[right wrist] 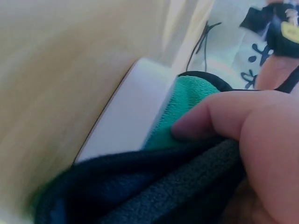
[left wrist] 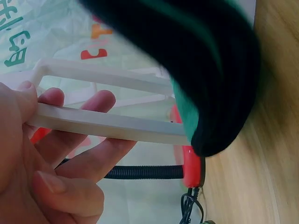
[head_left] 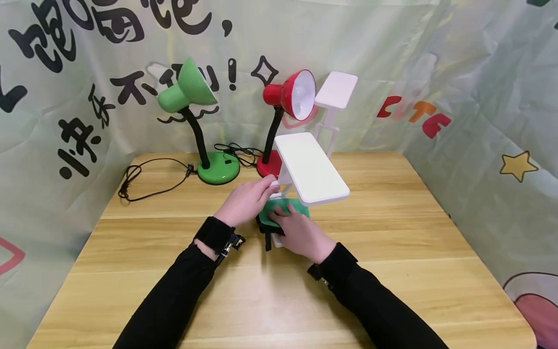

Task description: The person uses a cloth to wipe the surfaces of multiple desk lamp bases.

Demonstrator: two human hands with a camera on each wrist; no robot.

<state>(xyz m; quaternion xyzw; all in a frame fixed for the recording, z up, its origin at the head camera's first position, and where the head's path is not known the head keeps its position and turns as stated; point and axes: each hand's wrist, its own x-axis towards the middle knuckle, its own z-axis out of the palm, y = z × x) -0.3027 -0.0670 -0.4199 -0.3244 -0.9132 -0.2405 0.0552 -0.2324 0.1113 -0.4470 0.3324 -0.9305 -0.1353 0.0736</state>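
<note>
A white folding stand with a flat rectangular top plate (head_left: 311, 167) stands in the middle of the table. My left hand (head_left: 248, 199) grips its hinged arm; the left wrist view shows thumb and fingers round the white bar (left wrist: 112, 127). Over the stand's base (right wrist: 126, 107) lies a green cloth (head_left: 267, 213) with a black edge and dark underside. My right hand (head_left: 302, 236) holds this cloth against the base, fingertips on the green side. Part of the base shows beside the cloth in the right wrist view, and the cloth hides the rest.
Behind stand a green desk lamp (head_left: 218, 168), a red desk lamp (head_left: 273, 94) and a second white stand (head_left: 336, 90). A black cable (head_left: 150, 195) loops on the table's left side. Printed fabric (head_left: 471, 184) closes off the back and sides.
</note>
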